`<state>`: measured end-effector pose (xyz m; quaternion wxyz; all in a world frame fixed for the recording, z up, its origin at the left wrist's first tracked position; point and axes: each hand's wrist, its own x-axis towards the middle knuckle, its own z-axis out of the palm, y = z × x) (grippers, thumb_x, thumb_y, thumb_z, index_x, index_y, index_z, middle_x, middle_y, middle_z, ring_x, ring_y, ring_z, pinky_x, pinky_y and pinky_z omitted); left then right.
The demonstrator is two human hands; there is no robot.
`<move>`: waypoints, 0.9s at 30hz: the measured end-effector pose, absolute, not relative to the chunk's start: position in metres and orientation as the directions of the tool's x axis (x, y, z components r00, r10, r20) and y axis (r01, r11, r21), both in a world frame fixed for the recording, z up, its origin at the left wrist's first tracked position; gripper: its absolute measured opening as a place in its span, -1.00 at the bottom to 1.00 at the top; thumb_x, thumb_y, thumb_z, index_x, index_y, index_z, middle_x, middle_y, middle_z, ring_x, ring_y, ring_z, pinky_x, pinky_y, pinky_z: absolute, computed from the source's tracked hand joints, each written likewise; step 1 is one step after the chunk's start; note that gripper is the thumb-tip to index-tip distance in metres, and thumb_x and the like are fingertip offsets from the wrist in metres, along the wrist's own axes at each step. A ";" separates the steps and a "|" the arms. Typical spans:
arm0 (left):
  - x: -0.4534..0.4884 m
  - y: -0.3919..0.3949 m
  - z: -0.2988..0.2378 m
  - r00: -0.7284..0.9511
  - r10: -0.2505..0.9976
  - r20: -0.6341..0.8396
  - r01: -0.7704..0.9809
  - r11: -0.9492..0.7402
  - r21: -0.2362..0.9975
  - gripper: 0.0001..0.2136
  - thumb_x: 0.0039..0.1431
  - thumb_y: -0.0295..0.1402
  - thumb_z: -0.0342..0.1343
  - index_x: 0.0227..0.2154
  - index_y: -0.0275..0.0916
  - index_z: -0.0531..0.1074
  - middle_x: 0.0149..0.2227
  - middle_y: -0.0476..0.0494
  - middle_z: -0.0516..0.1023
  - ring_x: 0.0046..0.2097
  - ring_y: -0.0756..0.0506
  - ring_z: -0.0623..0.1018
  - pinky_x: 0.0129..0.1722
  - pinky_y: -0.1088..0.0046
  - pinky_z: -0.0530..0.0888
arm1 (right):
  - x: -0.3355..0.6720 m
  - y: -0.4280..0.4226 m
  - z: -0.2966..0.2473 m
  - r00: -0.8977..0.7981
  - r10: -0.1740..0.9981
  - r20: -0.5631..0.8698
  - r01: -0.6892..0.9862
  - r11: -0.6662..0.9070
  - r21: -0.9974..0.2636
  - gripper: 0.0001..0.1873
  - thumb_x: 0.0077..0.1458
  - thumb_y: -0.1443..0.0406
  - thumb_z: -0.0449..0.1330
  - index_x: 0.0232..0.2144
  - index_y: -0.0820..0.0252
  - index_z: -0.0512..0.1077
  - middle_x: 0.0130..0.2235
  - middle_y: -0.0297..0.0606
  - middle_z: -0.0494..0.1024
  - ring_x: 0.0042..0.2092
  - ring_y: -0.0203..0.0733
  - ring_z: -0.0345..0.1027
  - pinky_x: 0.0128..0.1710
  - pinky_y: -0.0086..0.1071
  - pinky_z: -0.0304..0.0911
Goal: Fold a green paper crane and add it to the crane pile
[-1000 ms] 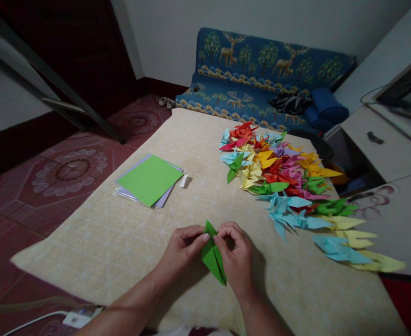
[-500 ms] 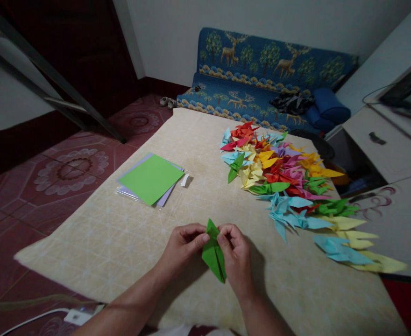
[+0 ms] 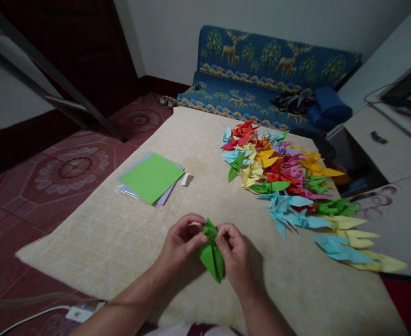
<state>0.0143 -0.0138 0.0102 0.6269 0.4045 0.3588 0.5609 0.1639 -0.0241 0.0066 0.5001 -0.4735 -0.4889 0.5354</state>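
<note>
A blue deer-patterned sofa stands by a wall; shoes sit beside it on red tiles.

Fingers of the left hand and the right hand cover the sides of the green folded paper near its top, so some folds are hidden. The green sheet hides most of the purple paper under it. The paper cranes overlap too much to count. The left arm goes off the bottom edge. The dark cloth on the sofa is too blurry to name.
</note>
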 end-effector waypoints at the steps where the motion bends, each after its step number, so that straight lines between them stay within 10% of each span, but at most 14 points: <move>1: 0.014 -0.014 0.010 0.095 0.994 0.050 -0.395 -0.008 0.919 -0.78 0.01 -0.45 0.30 -0.25 -0.14 0.48 -0.26 -0.06 0.48 -0.32 0.01 0.48 -0.37 0.54 0.39 | 0.164 -0.024 0.006 -0.045 0.999 -0.015 -0.069 -0.018 -0.997 -0.82 0.13 0.23 0.16 -0.46 0.13 0.27 -0.42 -0.36 0.32 -0.37 -0.27 0.21 -0.39 -0.46 0.17; 27: 0.014 -0.014 0.019 -0.006 1.000 -0.005 -0.094 0.004 0.996 -0.85 0.00 -0.38 0.30 -0.62 -0.28 0.56 -0.48 -0.14 0.53 -0.39 -0.05 0.51 -0.36 0.45 0.43 | 0.161 -0.025 0.017 0.076 0.996 0.045 -0.002 0.045 -0.999 -0.81 0.06 0.28 0.24 -0.55 0.18 0.38 -0.39 -0.29 0.45 -0.34 -0.24 0.35 -0.37 -0.44 0.24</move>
